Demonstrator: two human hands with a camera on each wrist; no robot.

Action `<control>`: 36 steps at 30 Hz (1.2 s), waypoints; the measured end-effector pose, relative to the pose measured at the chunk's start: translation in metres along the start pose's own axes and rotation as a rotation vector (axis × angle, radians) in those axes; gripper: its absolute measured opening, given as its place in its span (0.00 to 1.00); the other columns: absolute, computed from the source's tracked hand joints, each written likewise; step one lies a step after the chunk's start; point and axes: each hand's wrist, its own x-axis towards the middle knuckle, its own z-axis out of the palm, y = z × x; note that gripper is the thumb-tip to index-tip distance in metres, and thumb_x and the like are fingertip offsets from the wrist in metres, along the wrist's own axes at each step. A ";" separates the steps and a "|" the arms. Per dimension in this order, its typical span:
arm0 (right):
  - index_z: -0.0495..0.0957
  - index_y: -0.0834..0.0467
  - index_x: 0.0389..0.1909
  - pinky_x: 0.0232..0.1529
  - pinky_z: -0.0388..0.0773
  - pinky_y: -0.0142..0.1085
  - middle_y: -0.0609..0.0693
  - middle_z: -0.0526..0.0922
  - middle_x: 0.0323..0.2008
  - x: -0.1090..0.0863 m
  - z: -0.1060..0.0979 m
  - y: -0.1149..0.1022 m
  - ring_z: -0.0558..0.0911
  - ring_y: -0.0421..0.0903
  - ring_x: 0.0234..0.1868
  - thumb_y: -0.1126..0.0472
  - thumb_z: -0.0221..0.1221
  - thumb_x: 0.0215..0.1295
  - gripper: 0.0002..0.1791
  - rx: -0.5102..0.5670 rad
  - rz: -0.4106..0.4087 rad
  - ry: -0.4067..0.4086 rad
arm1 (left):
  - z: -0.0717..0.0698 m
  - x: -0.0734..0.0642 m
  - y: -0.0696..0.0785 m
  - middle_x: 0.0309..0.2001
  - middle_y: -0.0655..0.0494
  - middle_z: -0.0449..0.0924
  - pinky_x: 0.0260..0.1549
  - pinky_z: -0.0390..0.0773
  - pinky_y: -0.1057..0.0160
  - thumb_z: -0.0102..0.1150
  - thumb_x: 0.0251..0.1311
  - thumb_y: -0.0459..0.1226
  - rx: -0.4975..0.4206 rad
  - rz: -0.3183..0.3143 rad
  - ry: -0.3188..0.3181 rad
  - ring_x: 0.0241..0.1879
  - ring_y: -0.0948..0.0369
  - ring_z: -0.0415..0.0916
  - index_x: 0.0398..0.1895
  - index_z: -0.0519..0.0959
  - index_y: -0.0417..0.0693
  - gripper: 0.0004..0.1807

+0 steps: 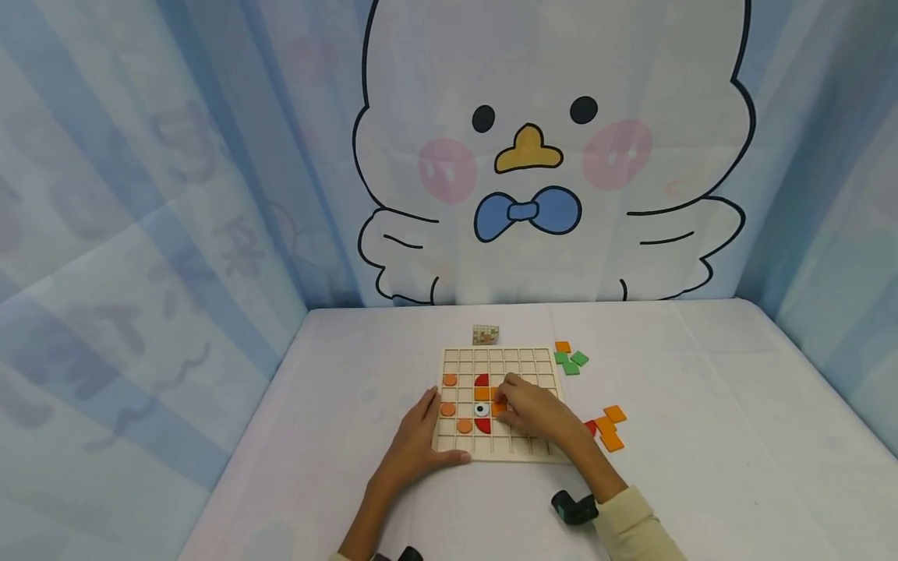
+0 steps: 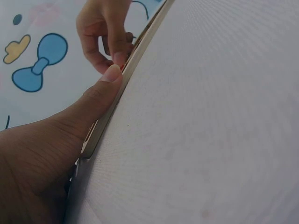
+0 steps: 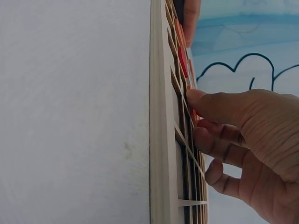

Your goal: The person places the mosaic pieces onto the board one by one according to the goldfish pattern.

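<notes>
A wooden grid board lies on the table with small coloured tiles in some of its cells. My left hand steadies its near left corner, fingers along the left side and thumb on the front edge. Over the middle of the board, my right hand pinches an orange square tile between thumb and fingers, low at the cells. Beside it are a white tile with a black dot, another orange square and red quarter-round tiles. Round orange tiles sit toward the left.
Green tiles and an orange one lie by the board's far right corner. More orange tiles and a red one lie right of it, near my right forearm. A small patterned card is behind the board.
</notes>
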 end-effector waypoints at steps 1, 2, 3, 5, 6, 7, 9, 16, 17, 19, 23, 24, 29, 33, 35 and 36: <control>0.80 0.57 0.43 0.41 0.80 0.36 0.46 0.74 0.39 0.000 0.000 0.000 0.73 0.40 0.34 0.57 0.68 0.60 0.14 -0.001 -0.002 0.001 | 0.000 0.000 0.000 0.78 0.46 0.45 0.70 0.59 0.44 0.68 0.41 0.68 -0.001 0.000 -0.001 0.75 0.45 0.50 0.77 0.50 0.41 0.67; 0.80 0.57 0.44 0.41 0.80 0.36 0.46 0.74 0.40 0.000 0.000 0.000 0.73 0.40 0.34 0.57 0.68 0.60 0.14 -0.004 -0.003 0.001 | 0.000 0.000 0.000 0.78 0.46 0.45 0.70 0.59 0.44 0.68 0.41 0.68 -0.002 -0.001 -0.001 0.75 0.45 0.50 0.77 0.50 0.41 0.67; 0.80 0.57 0.43 0.41 0.80 0.36 0.46 0.74 0.40 0.000 0.000 0.000 0.73 0.40 0.34 0.57 0.68 0.60 0.14 -0.004 -0.002 0.000 | -0.001 0.000 0.001 0.78 0.46 0.45 0.70 0.59 0.44 0.68 0.41 0.68 0.000 -0.001 -0.003 0.75 0.45 0.50 0.77 0.50 0.42 0.66; 0.80 0.57 0.43 0.42 0.80 0.36 0.46 0.75 0.40 0.000 -0.001 0.000 0.73 0.40 0.35 0.57 0.68 0.60 0.13 0.006 0.003 0.000 | -0.001 0.001 0.001 0.78 0.45 0.46 0.70 0.60 0.44 0.68 0.41 0.68 0.003 0.004 -0.002 0.75 0.45 0.50 0.77 0.50 0.41 0.66; 0.81 0.57 0.43 0.43 0.80 0.37 0.46 0.75 0.40 0.000 -0.002 0.000 0.73 0.40 0.35 0.57 0.68 0.60 0.13 0.013 0.008 0.001 | -0.001 0.001 0.001 0.78 0.45 0.46 0.70 0.60 0.44 0.68 0.42 0.68 0.005 0.005 -0.003 0.75 0.45 0.50 0.77 0.50 0.42 0.66; 0.81 0.57 0.43 0.44 0.80 0.37 0.46 0.75 0.41 0.000 -0.002 0.000 0.74 0.40 0.35 0.57 0.68 0.60 0.13 0.022 0.010 0.003 | -0.002 0.001 0.002 0.78 0.45 0.46 0.70 0.60 0.44 0.68 0.42 0.68 0.007 0.007 -0.005 0.75 0.45 0.51 0.77 0.50 0.42 0.66; 0.81 0.57 0.43 0.45 0.80 0.38 0.46 0.76 0.41 0.000 -0.003 0.001 0.74 0.41 0.36 0.57 0.68 0.60 0.13 0.033 0.014 0.008 | -0.002 0.002 0.002 0.78 0.46 0.46 0.70 0.60 0.44 0.68 0.42 0.68 0.014 0.006 -0.006 0.75 0.45 0.51 0.77 0.51 0.42 0.66; 0.82 0.56 0.44 0.47 0.80 0.39 0.47 0.77 0.43 -0.001 -0.009 0.005 0.76 0.41 0.37 0.57 0.66 0.62 0.12 0.031 0.008 0.029 | -0.001 0.003 0.000 0.78 0.47 0.45 0.70 0.60 0.45 0.67 0.41 0.69 0.026 -0.007 -0.004 0.75 0.46 0.51 0.77 0.50 0.43 0.67; 0.82 0.55 0.44 0.48 0.80 0.39 0.46 0.77 0.43 -0.002 -0.010 0.006 0.76 0.41 0.37 0.57 0.66 0.62 0.11 0.040 0.017 0.029 | -0.001 0.003 0.000 0.79 0.48 0.45 0.70 0.60 0.45 0.67 0.40 0.69 0.023 -0.009 -0.005 0.75 0.47 0.50 0.77 0.49 0.43 0.67; 0.83 0.54 0.44 0.48 0.80 0.38 0.46 0.77 0.43 -0.003 -0.012 0.007 0.76 0.40 0.38 0.56 0.66 0.62 0.11 0.053 0.043 0.025 | -0.001 0.003 0.000 0.78 0.47 0.45 0.70 0.60 0.45 0.68 0.40 0.69 0.020 -0.006 -0.003 0.75 0.46 0.51 0.77 0.50 0.43 0.67; 0.83 0.55 0.43 0.46 0.80 0.37 0.45 0.78 0.40 -0.006 -0.017 0.012 0.76 0.39 0.37 0.57 0.67 0.61 0.11 0.058 0.062 0.020 | 0.000 0.002 0.001 0.79 0.48 0.45 0.70 0.60 0.45 0.68 0.40 0.69 0.014 -0.018 -0.012 0.75 0.47 0.51 0.77 0.49 0.44 0.67; 0.83 0.55 0.43 0.45 0.80 0.36 0.45 0.78 0.40 -0.008 -0.018 0.014 0.76 0.39 0.37 0.57 0.66 0.62 0.10 0.056 0.064 0.020 | 0.000 0.002 0.001 0.78 0.47 0.45 0.70 0.60 0.44 0.68 0.41 0.69 0.012 -0.018 -0.013 0.75 0.46 0.51 0.77 0.50 0.43 0.67; 0.82 0.57 0.41 0.41 0.79 0.35 0.45 0.79 0.36 -0.016 -0.027 0.026 0.75 0.39 0.35 0.59 0.66 0.62 0.09 0.064 0.064 0.028 | 0.000 0.001 0.001 0.79 0.47 0.44 0.70 0.59 0.44 0.68 0.41 0.68 0.005 -0.023 -0.017 0.75 0.46 0.51 0.78 0.49 0.44 0.66; 0.82 0.58 0.40 0.40 0.78 0.36 0.46 0.78 0.36 -0.023 -0.035 0.035 0.75 0.40 0.36 0.60 0.65 0.62 0.08 0.085 0.088 0.027 | 0.000 0.001 0.002 0.79 0.47 0.44 0.70 0.59 0.44 0.68 0.41 0.68 0.003 -0.023 -0.016 0.75 0.46 0.50 0.78 0.49 0.44 0.66; 0.82 0.58 0.40 0.39 0.78 0.36 0.47 0.78 0.36 -0.027 -0.038 0.040 0.75 0.41 0.36 0.60 0.65 0.62 0.08 0.093 0.101 0.026 | 0.000 0.001 0.002 0.79 0.47 0.44 0.70 0.59 0.44 0.68 0.41 0.68 0.005 -0.026 -0.017 0.75 0.46 0.50 0.78 0.49 0.44 0.67; 0.82 0.58 0.41 0.38 0.78 0.35 0.47 0.78 0.36 -0.029 -0.040 0.043 0.75 0.41 0.35 0.60 0.65 0.62 0.08 0.097 0.107 0.025 | -0.001 0.001 0.003 0.79 0.47 0.44 0.70 0.59 0.44 0.68 0.41 0.68 0.004 -0.028 -0.017 0.75 0.46 0.50 0.78 0.49 0.44 0.67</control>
